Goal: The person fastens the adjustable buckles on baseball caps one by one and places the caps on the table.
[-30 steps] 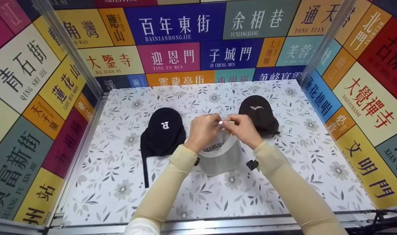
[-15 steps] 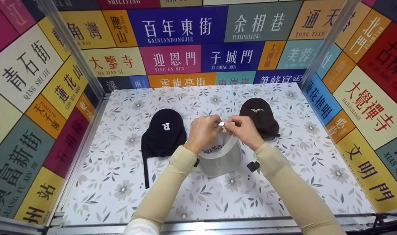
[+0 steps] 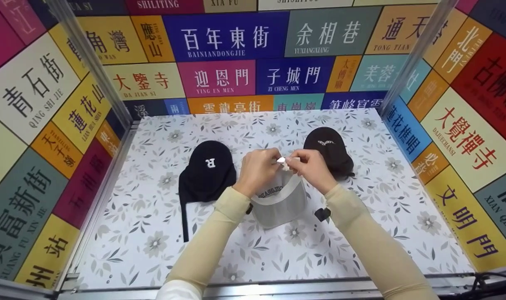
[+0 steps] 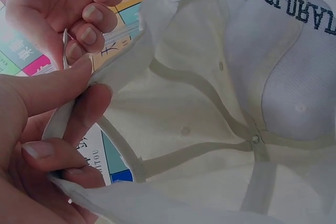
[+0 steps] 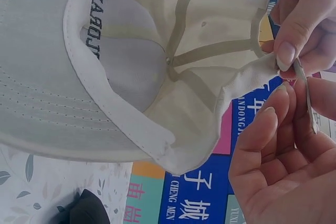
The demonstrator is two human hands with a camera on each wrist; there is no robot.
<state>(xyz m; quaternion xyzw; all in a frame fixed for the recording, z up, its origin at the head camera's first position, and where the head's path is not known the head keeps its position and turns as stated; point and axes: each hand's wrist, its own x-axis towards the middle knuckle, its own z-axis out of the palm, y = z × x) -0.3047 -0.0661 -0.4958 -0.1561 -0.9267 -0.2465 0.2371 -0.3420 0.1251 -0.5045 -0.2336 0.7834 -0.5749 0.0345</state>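
A pale grey-beige cap [image 3: 280,212] is held up at the middle of the table, brim down, its hollow inside facing me. Dark lettering shows through its front panel in reverse. At the back opening, my left hand [image 3: 257,168] pinches the cap's narrow strap [image 5: 304,87] between thumb and fingers. Close beside it, my right hand [image 3: 313,166] pinches the strap's free end, as the right wrist view shows. The fingertips of both hands nearly meet. In the head view the hands cover the upper part of the cap.
A black cap [image 3: 213,166] with a white letter lies to the left, its long strap trailing towards me. To the right rests a dark brown cap [image 3: 327,150], partly behind my right hand. Sign-printed walls [image 3: 219,77] enclose the flower-patterned table [image 3: 153,241] on three sides.
Both hands keep their hold on the strap in almost the same place, with only tiny finger shifts. The head view has tilted slightly. The other two caps have not moved.
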